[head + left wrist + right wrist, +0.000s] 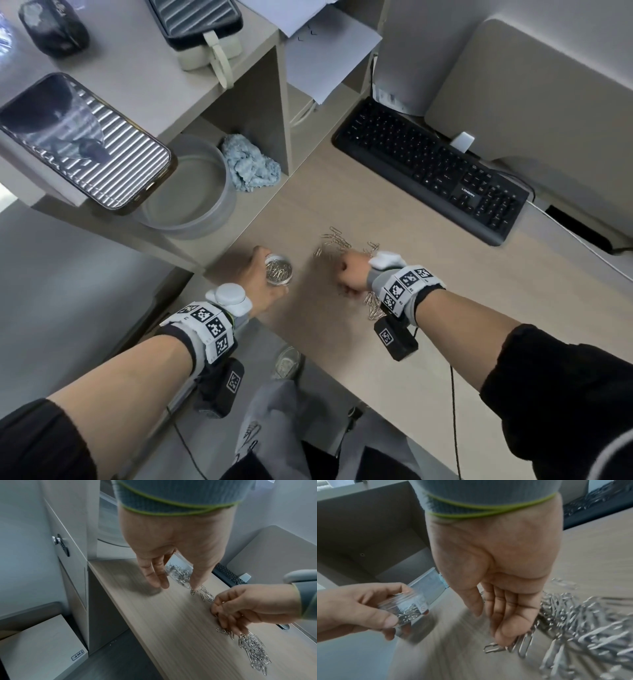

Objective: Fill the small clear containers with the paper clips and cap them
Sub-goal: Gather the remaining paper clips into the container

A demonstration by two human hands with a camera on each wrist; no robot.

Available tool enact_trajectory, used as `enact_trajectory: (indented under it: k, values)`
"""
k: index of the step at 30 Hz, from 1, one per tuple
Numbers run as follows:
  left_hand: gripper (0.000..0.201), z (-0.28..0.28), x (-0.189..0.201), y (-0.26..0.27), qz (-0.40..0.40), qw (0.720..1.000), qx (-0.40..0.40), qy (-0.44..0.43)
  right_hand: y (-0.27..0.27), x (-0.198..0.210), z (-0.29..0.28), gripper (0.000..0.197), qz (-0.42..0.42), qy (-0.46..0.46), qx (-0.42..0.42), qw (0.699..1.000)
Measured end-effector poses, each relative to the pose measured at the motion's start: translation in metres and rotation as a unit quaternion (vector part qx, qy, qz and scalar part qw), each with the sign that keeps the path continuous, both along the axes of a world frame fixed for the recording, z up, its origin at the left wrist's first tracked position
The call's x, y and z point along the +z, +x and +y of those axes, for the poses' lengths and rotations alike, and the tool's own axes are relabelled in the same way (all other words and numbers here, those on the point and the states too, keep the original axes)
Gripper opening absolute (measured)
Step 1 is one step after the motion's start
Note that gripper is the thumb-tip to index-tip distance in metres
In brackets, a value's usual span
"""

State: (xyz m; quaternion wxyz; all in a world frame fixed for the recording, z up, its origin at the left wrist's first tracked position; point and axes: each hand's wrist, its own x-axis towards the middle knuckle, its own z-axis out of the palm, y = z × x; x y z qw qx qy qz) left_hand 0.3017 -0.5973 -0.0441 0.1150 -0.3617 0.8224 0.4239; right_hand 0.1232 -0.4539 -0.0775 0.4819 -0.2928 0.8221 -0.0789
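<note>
The small clear container (279, 274), already partly filled and uncapped, stands on the surface (445, 308) inside the grasping left hand (258, 277). To its right, the right hand (351, 272) curls over the loose paper clips (337, 240), probably pinching some; blur hides this.

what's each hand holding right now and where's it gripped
The left hand holds the small clear container by its side wall, open top up. The right hand pinches paper clips in its fingertips, over the desk.
</note>
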Motion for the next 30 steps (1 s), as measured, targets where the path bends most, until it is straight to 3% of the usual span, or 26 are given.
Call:
enact_trajectory:
  k: [4,10,15,18,20,22,23,26,30]
  values:
    - [0.064,0.006,0.001,-0.005,0.011,1.000,-0.002,0.003,-0.019,0.014,0.001,0.015,0.045,-0.028,-0.027,0.998]
    - [0.065,0.002,0.001,0.002,0.017,1.000,0.009,-0.001,-0.044,0.006,-0.048,0.024,0.060,-0.093,-0.121,0.986]
    - [0.064,-0.006,0.005,0.009,-0.005,1.000,0.005,-0.015,-0.041,0.001,-0.062,0.021,-0.049,-0.090,-0.225,0.969]
    - [0.067,-0.007,0.005,0.011,-0.011,1.000,0.004,-0.021,-0.026,0.001,-0.058,0.005,-0.062,-0.063,-0.170,0.982]
    - [0.067,-0.005,0.006,0.011,-0.015,1.000,0.005,-0.022,-0.015,-0.002,-0.056,0.010,-0.002,-0.036,-0.063,0.997]
    - [0.066,-0.003,0.006,0.009,-0.016,1.000,0.001,-0.021,-0.005,-0.004,-0.048,0.006,0.074,0.007,0.036,0.997]
    - [0.066,-0.001,0.006,0.008,-0.012,1.000,0.000,-0.019,-0.003,-0.007,-0.043,0.014,0.102,0.022,0.059,0.993]
    - [0.065,0.003,0.004,0.005,-0.001,1.000,0.000,-0.010,0.003,-0.010,-0.026,0.037,0.098,0.016,0.070,0.993]
    - [0.065,0.005,0.006,0.003,-0.002,1.000,-0.002,-0.012,-0.004,-0.002,-0.036,0.023,0.111,0.023,0.034,0.993]
